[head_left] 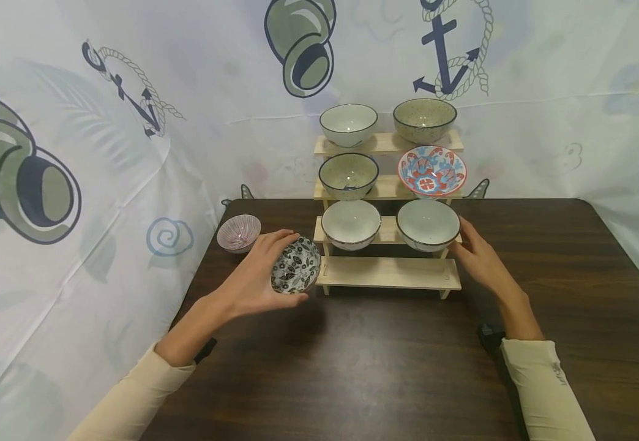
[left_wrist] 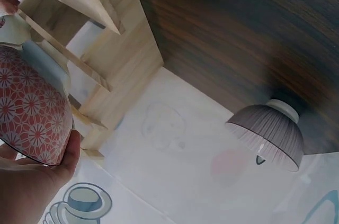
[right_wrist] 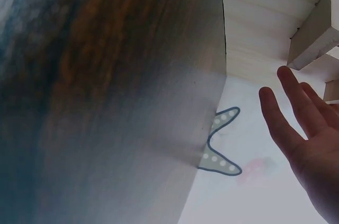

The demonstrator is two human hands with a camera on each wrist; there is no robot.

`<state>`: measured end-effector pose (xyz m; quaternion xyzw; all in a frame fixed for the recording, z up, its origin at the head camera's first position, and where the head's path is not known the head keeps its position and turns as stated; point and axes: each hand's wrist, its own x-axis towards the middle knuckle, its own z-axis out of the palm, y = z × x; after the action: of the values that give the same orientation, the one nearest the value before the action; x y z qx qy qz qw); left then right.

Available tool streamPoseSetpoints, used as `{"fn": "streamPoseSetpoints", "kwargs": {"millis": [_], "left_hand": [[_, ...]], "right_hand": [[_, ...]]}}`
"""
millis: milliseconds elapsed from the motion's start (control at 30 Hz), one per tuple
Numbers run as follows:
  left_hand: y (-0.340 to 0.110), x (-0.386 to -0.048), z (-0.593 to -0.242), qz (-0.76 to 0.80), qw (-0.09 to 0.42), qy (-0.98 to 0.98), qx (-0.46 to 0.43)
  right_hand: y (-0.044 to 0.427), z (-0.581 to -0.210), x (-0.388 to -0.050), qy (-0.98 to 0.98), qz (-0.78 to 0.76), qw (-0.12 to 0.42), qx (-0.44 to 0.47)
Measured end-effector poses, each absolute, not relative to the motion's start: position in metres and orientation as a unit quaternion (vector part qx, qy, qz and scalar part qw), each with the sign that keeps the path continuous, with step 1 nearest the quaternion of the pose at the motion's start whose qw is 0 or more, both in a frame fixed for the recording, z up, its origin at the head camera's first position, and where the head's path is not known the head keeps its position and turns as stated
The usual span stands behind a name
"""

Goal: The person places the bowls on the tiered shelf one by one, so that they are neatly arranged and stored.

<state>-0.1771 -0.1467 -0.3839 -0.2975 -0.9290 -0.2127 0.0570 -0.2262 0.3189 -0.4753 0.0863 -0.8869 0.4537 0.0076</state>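
My left hand [head_left: 261, 269] grips a small bowl [head_left: 295, 266] by its rim, tilted so its dark floral inside shows, left of the wooden stepped rack [head_left: 388, 272]. In the left wrist view this bowl's outside [left_wrist: 32, 102] is red with white flower shapes. My right hand [head_left: 479, 257] is at the right end of the rack, beside a white bowl [head_left: 428, 225] on the second step from the bottom; its fingers [right_wrist: 278, 121] are stretched out in the right wrist view. Whether they touch the bowl or the rack is hidden.
A pink-striped bowl [head_left: 239, 233] stands at the table's left edge. More bowls sit on the rack: a white one [head_left: 351, 225], a green-grey one [head_left: 348, 176], a red-and-blue one [head_left: 432, 171], and two on top. A patterned cloth [head_left: 231, 79] hangs behind the dark table [head_left: 385, 367].
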Motion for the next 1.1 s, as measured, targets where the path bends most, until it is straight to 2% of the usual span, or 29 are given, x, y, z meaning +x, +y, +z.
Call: {"fn": "streamPoseSetpoints", "kwargs": {"millis": [467, 1100], "left_hand": [[-0.131, -0.174, -0.388, -0.21, 0.065, -0.916, -0.335], [-0.108, -0.163, -0.388, -0.214, 0.047, -0.904, -0.366]], "right_hand": [[0.319, -0.474, -0.226, -0.886, 0.456, 0.005, 0.087], [0.319, -0.475, -0.226, -0.892, 0.444, 0.01, 0.083]]}}
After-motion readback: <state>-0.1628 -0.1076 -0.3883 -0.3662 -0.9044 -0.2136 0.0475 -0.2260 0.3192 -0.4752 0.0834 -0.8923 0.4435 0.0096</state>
